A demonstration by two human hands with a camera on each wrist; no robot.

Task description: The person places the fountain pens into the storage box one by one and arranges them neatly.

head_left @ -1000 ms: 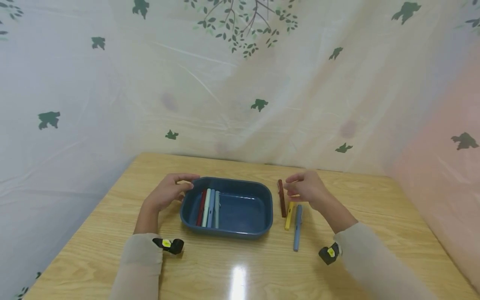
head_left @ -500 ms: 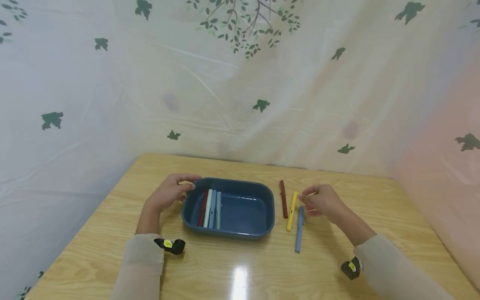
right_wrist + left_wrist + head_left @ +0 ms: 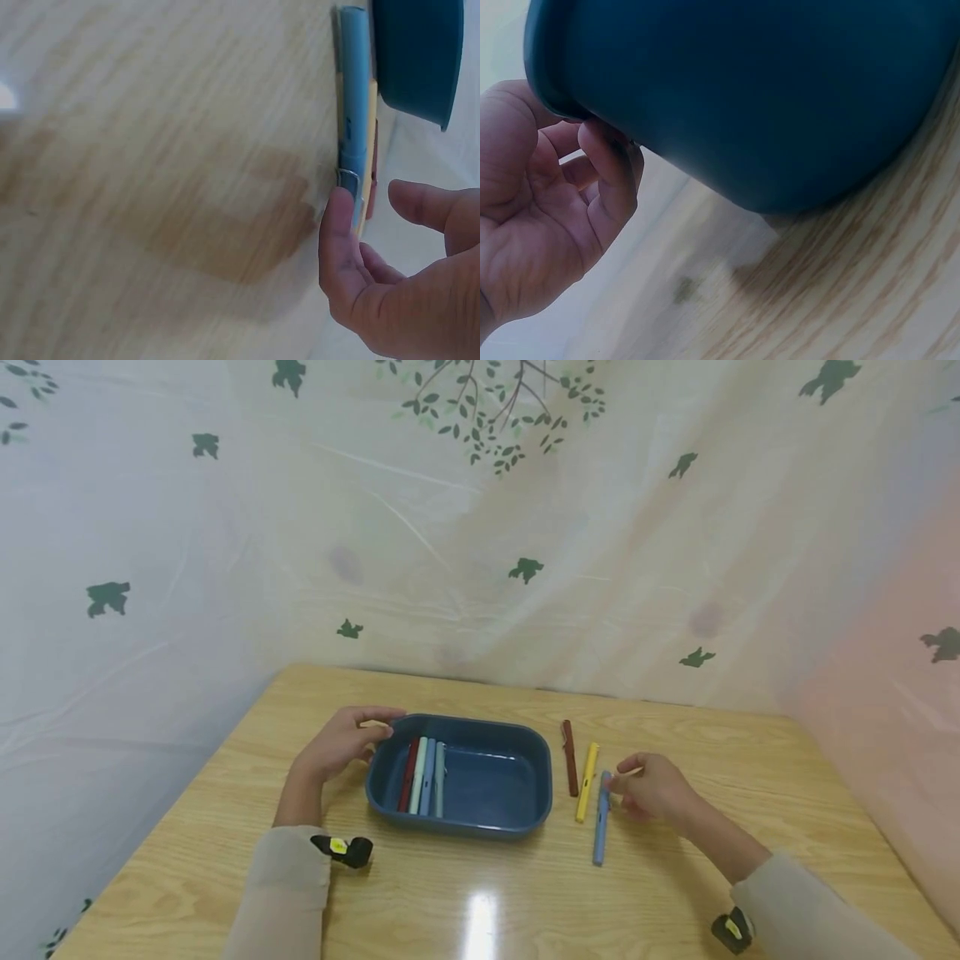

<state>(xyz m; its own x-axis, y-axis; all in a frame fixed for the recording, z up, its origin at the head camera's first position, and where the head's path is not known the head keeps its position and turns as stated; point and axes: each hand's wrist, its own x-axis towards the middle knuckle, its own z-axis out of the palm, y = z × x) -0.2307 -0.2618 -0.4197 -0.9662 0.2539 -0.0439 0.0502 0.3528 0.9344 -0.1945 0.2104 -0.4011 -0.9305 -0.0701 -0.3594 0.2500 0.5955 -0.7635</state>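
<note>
A dark blue dish (image 3: 533, 777) stands on the wooden table. In its left part several pens lie side by side: a dark red pen (image 3: 408, 775), a pale green pen (image 3: 417, 777), a blue pen (image 3: 428, 777) and a grey-green pen (image 3: 439, 781). My left hand (image 3: 341, 743) holds the dish's left rim, fingers curled beneath its lip in the left wrist view. My right hand (image 3: 652, 789) is at the cap end of a loose blue pen (image 3: 601, 827). In the right wrist view (image 3: 405, 270), a fingertip reaches the clip while the thumb stays apart.
Right of the dish lie a yellow pen (image 3: 587, 783) and a dark red pen (image 3: 570, 760), close to the loose blue one. Behind the wooden table (image 3: 405, 893) hangs a pale curtain (image 3: 450, 568) with leaf patterns.
My right hand has moved right and toward me, from beside the dark red pen, past the yellow pen, to the loose blue pen's cap end. The left hand stays on the dish.
</note>
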